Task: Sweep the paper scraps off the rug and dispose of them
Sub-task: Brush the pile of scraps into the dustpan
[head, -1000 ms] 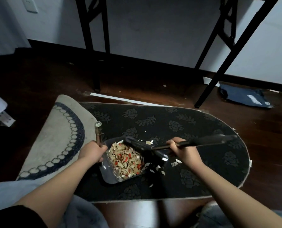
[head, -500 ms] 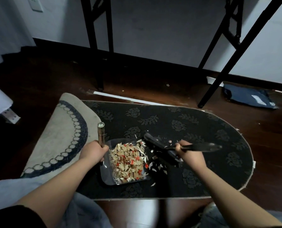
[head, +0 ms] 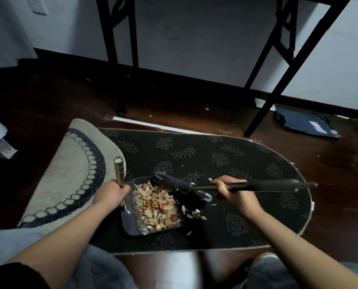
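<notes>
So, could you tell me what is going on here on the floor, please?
A person is sweeping paper scraps into a dustpan on the dark rug. The left hand grips the dustpan's handle; the right hand grips the brush at the pan's mouth. Most scraps are in the pan; a few lie beside it.

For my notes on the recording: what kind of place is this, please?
Probably a room in a home: a patterned rug on a dark wooden floor, folding table legs against a white wall, and a wall socket.
</notes>
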### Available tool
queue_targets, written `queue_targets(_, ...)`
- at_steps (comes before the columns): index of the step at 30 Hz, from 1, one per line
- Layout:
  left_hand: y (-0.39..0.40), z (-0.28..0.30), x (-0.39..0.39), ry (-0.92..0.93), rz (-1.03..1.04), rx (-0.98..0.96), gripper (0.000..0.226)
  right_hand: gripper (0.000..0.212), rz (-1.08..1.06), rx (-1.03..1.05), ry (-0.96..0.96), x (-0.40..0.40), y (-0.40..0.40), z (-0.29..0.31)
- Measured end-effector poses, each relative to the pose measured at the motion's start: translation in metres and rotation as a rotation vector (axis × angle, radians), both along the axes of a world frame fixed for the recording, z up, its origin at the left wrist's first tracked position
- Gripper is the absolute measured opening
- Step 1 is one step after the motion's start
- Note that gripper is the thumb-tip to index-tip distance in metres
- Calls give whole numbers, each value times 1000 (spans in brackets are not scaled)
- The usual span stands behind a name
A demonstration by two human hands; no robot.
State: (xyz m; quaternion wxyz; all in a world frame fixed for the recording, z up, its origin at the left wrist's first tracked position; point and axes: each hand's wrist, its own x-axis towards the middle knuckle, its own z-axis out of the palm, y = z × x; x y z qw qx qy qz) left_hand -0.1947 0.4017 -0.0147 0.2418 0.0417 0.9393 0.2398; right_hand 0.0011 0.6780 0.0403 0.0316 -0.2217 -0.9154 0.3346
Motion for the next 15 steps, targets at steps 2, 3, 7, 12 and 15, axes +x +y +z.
queue_targets(2,0,0,1,-5,14,8,25,21,-31,27,-13,6,12,8)
queue_targets(3,-1,0,2,-6,20,8,24,21,-54,51,-31,9,18,11)
queue_targets(7,-6,0,3,3,43,16,26,21,-220,119,-78,9,27,8)
queue_targets(12,-4,2,6,38,15,-24,34,20,-292,8,-115,0,11,-24)
queue_targets(15,-4,3,7,51,4,-33,31,20,-193,-14,-166,-6,-6,-34)
